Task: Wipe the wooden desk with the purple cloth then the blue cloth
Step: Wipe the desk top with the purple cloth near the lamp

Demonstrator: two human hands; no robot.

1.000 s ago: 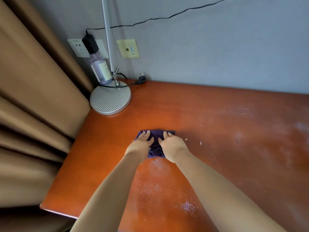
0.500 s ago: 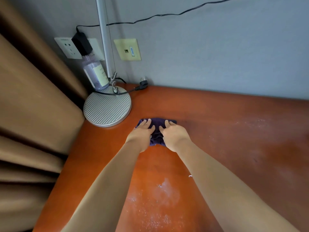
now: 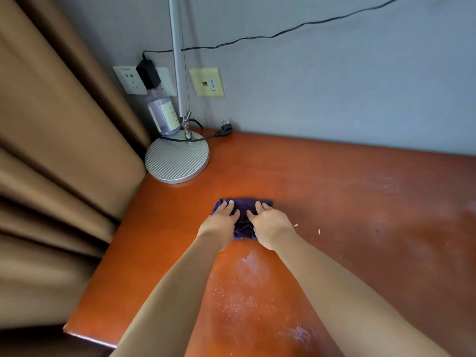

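Observation:
A folded purple cloth lies flat on the reddish wooden desk, a little way in front of the lamp base. My left hand presses on its left half with straight fingers. My right hand presses on its right half the same way. Both palms cover most of the cloth; only its far edge and a strip between the hands show. Pale dusty specks spread over the desk nearer me, under my forearms. No blue cloth is in view.
A round silver lamp base with its pole stands at the desk's far left corner, with a clear bottle and a black cable behind it. Brown curtains hang along the left edge. Grey wall with sockets at the back. Dusty patches mark the right side.
Both hands pulled the purple cloth back toward me, away from the lamp base, after pushing it forward half a second ago.

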